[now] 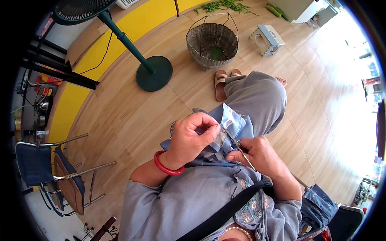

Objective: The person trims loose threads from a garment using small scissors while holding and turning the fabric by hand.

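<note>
My left hand, with a red bangle at its wrist, is closed in a pinch. Thumb and forefinger meet by the upper edge of a light-blue patterned cloth; the tiny thing between them is too small to make out. My right hand is wrapped round slim metal thread snips. Their blade tips point up and left, close to my left fingertips. The cloth lies bunched over my lap, partly hidden behind both hands.
A woven basket with a wire handle stands ahead, beside a small folding stool. A green fan base is at the left, with a metal-framed chair nearer. Green vegetables lie on the floor. Folded blue fabric sits at my right.
</note>
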Demonstrator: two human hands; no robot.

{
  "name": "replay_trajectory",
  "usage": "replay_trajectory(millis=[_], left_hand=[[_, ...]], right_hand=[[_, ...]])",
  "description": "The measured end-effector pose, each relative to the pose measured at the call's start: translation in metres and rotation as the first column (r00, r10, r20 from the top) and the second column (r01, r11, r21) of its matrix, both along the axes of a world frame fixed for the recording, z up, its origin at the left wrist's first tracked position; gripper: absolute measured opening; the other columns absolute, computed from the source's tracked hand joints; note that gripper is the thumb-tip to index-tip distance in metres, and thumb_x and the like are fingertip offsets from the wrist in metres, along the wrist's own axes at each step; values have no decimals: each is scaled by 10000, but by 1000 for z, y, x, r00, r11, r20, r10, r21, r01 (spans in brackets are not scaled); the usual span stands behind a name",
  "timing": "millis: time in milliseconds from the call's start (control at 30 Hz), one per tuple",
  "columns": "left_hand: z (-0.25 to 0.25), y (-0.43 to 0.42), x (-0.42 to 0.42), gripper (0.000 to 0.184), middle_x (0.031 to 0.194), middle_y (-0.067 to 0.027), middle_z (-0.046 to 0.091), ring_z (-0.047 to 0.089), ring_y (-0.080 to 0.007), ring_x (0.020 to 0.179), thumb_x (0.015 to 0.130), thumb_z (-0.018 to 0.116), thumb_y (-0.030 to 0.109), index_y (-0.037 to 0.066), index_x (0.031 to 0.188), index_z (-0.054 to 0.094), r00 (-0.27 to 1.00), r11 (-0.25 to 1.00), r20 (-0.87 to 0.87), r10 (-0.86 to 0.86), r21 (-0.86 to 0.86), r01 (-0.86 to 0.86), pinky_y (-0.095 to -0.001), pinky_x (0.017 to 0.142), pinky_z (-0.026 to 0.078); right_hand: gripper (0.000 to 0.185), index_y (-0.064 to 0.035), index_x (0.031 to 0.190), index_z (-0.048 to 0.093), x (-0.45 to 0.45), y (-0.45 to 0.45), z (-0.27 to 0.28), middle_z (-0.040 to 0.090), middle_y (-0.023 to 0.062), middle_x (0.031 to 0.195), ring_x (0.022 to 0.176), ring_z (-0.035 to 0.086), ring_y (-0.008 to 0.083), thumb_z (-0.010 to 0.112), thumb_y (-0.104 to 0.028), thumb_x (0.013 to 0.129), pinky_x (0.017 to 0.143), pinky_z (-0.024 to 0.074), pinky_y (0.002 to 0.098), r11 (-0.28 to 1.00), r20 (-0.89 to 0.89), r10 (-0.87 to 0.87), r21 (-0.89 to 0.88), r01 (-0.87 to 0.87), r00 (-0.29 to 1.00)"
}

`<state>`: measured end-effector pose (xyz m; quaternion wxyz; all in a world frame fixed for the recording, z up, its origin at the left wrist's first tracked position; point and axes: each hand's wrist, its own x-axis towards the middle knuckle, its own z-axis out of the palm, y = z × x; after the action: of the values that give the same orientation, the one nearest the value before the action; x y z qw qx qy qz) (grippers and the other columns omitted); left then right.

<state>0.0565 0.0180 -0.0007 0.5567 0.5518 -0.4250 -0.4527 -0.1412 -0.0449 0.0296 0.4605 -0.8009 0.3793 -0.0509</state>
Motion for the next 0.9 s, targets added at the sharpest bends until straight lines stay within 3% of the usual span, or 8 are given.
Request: replay_trajectory(millis=[33,100,233,300,633,733,800,900], left_hand=[[0,0,-1,54,702,-5,625,549,-36,614,803,663,31,-4,800,622,998,999,54,13,-32,-11,-194,560,450],[0,-1,-1,53,703,-7,627,552,-38,612,801,664,30,-3,799,622,995,998,95,20,-62,-14,-195,558,451],[-2,-1,-2,47,694,-3,620,543,-35,603,799,660,26,-2,801,622,989,994,142,29,-108,-13,-196,549,448],[-2,1,-1,43,697,5,614,533,-30,605,804,652,27,-1,809,621,997,999,79,3,-50,1,-193,549,442],[-1,-1,6,58,755,30,592,506,-5,657,834,618,32,-9,875,613,965,996,-262,-26,73,47,-168,563,414],[2,-1,6,44,732,40,583,504,-3,641,831,621,27,-5,862,619,980,996,-190,-51,62,64,-165,552,408],[6,-1,4,39,720,42,580,503,-4,633,831,624,28,-4,853,619,984,991,-154,-89,87,103,-167,549,408],[9,-1,0,27,727,38,581,507,-9,636,830,620,12,-2,852,611,984,980,-90,-152,115,162,-168,557,412]], right_hand=[[571,13,564,482,0,0,1,295,128,483,471,247,236,734,-474,724,413,297,361,1000,0,0,0,0,1000],[566,15,592,556,0,-1,2,460,176,464,446,490,364,706,-514,727,430,387,405,998,-49,32,-49,-34,998],[551,10,586,553,-1,1,0,466,180,469,451,488,374,714,-497,728,431,390,411,996,-47,28,-83,-32,999],[554,8,568,489,-2,2,-5,337,164,474,458,284,304,733,-462,731,415,329,372,993,11,27,-113,-26,1000],[553,0,606,529,-18,-14,5,473,163,494,483,486,341,736,-504,700,479,399,377,993,-86,122,8,-121,989],[445,-15,704,567,-26,-24,9,547,123,582,512,524,265,784,-404,697,501,413,350,986,105,137,80,-146,985],[240,-27,757,567,-13,-29,17,619,41,695,616,580,128,776,-139,721,568,442,263,999,331,-6,46,-10,944],[163,-25,827,574,11,-41,21,623,37,770,656,576,112,670,-3,696,591,446,250,999,283,45,-9,-45,958]])
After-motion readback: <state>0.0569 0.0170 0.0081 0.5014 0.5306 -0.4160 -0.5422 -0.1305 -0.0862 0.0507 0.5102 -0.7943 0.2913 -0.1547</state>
